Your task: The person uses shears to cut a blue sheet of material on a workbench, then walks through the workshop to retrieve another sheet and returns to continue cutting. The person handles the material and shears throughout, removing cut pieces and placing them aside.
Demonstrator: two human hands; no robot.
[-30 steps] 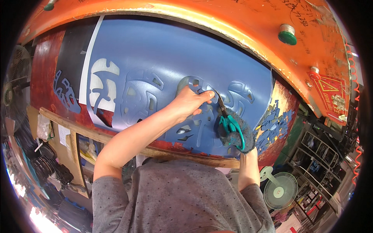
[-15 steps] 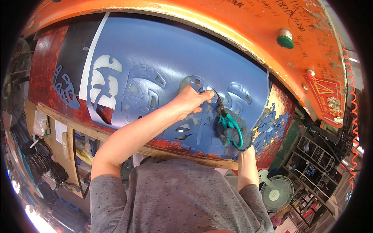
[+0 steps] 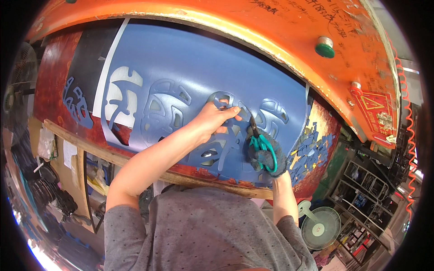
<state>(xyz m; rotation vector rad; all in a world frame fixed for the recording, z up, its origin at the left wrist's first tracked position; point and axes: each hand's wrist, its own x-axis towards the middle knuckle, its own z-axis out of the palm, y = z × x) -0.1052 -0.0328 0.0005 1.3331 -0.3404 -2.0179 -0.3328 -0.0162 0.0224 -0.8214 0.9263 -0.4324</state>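
Observation:
My left hand (image 3: 216, 118) pinches a blue cut-out piece (image 3: 243, 113) between thumb and fingers, lifting part of it over the large blue sheet (image 3: 194, 52). My right hand (image 3: 275, 158), in a dark grey fuzzy glove, grips scissors (image 3: 261, 143) with teal handles and dark blades. The blade tips are at the right edge of the held piece; whether they cut into it I cannot tell. Curved outlines with openings mark the sheet on both sides of my hands. At its left end, a large opening shows a white layer (image 3: 124, 101) beneath.
Small blue scraps (image 3: 312, 151) are heaped right of the sheet. A separate blue cut-out (image 3: 77, 105) lies on the reddish table (image 3: 49, 86) at the left. An orange machine body (image 3: 289, 27) with a green button (image 3: 324, 47) overhangs the far side. A fan (image 3: 320, 228) stands at lower right.
Both hands have shifted slightly left in the picture, with the scissors and the held piece. The blade tips stay close to the piece. The view has also moved a little.

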